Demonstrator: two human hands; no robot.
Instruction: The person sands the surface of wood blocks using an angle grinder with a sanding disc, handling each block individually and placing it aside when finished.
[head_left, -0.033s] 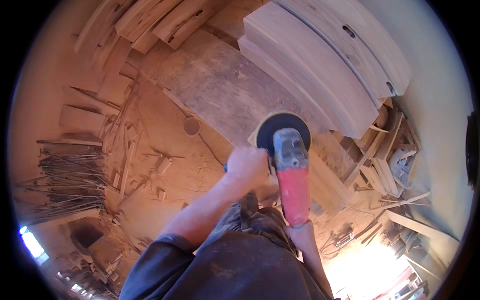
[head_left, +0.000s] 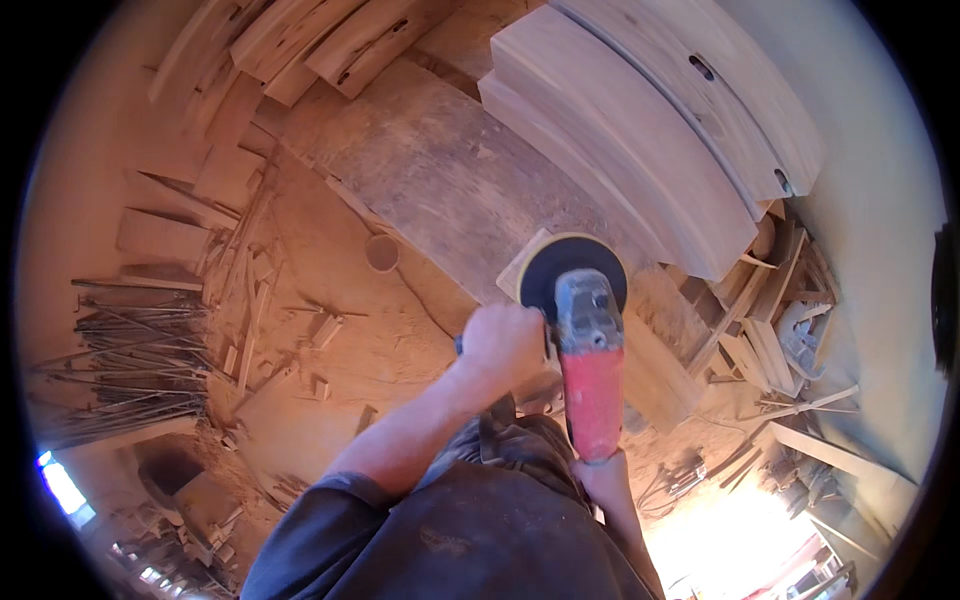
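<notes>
An angle sander with a red body (head_left: pixel 594 395), a grey head and a round dark disc (head_left: pixel 570 262) is held in front of my waist. My left hand (head_left: pixel 503 343) is closed around its side handle, whose dark tip sticks out past the fingers. The rear end of the red body sits in the grip of my right hand (head_left: pixel 603 478). Under the disc lies a pale wooden piece (head_left: pixel 655 375); its far end shows beyond the disc's left edge. Whether the disc touches the wood is hidden from above.
A dusty workbench top (head_left: pixel 440 165) stretches away to the far left. Large curved wooden parts (head_left: pixel 630 130) are stacked at the far right, others (head_left: pixel 375 45) at the far left. Metal rods (head_left: pixel 140 350) and wood scraps lie left; more offcuts (head_left: pixel 765 350) lie right.
The sander and both my hands have shifted slightly toward me and to the right. More of the wooden piece's far end now shows beside the disc.
</notes>
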